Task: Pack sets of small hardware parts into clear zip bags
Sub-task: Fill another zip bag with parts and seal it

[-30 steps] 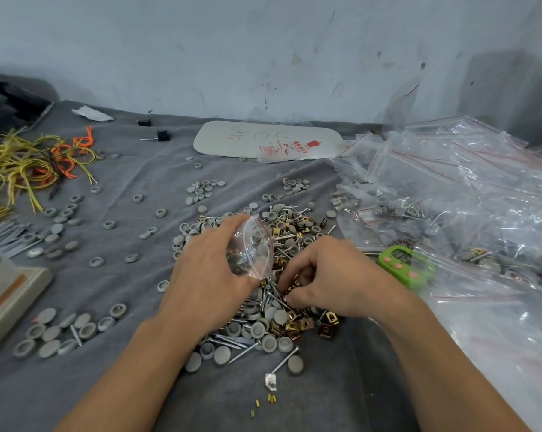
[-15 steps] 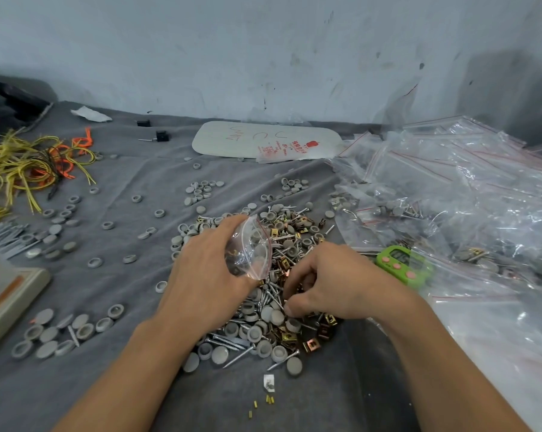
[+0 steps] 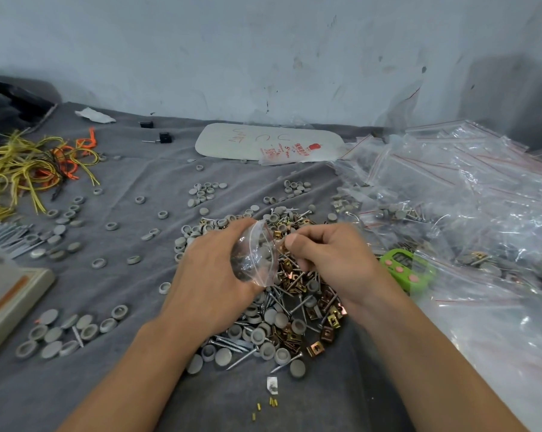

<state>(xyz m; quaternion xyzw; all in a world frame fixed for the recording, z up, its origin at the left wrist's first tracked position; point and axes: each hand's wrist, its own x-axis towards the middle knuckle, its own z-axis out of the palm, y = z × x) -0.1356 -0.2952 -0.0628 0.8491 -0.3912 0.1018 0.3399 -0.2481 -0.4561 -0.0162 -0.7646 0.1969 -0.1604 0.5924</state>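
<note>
Clip-loading at the mouth of the zip bag [image 3: 254,257], just above the parts pile [image 3: 282,319].

Left hand [image 3: 213,275] wraps curled fingers round the clear bag, its mouth turned toward the right hand [image 3: 335,260]. That hand's thumb and forefinger pinch what looks like a brass clip [image 3: 281,243] right at the opening, its other fingers curled. Done well, I judge, the left spreads the lip wide, the right carries the part past the seal strip before letting go, and both work over the pile so a dropped piece lands among its kind.
</note>
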